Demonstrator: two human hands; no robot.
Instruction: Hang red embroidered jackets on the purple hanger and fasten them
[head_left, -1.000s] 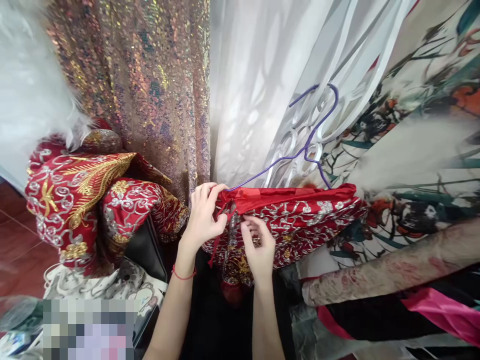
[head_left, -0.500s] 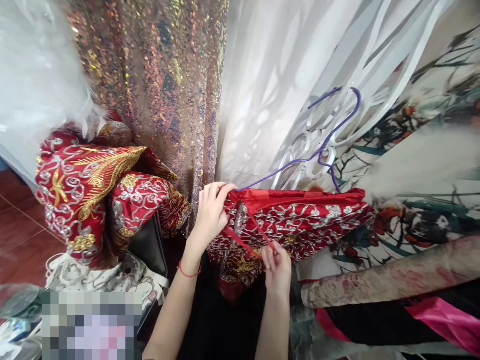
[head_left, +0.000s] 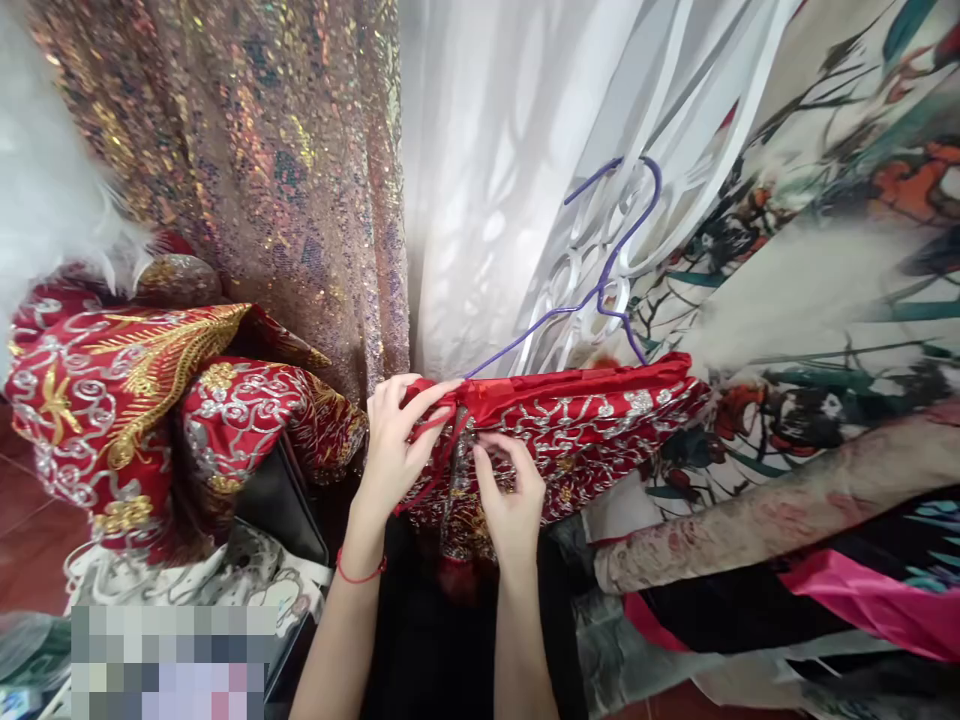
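A red embroidered garment (head_left: 592, 430) with silver and gold thread hangs folded over a purple wire hanger (head_left: 600, 290), hooked on a white metal grille (head_left: 600, 260). My left hand (head_left: 394, 445) grips the garment's left end at the waistband, fingers curled round the red cloth. My right hand (head_left: 510, 495) is just to the right of it, fingers pinched on a thin red tie string (head_left: 431, 465) at the same end. A red thread bracelet circles my left wrist.
A sequinned iridescent cloth (head_left: 285, 180) and a white sheer curtain (head_left: 487, 170) hang behind. Another red embroidered garment (head_left: 135, 400) is heaped at left over a dark case (head_left: 281, 500). Floral printed fabric (head_left: 825, 260), a patterned roll (head_left: 765, 520) and pink cloth (head_left: 862, 600) lie at right.
My right hand pulled the red string down and to the right, then came back up close to my left hand at the garment's end. My left hand kept its grip.
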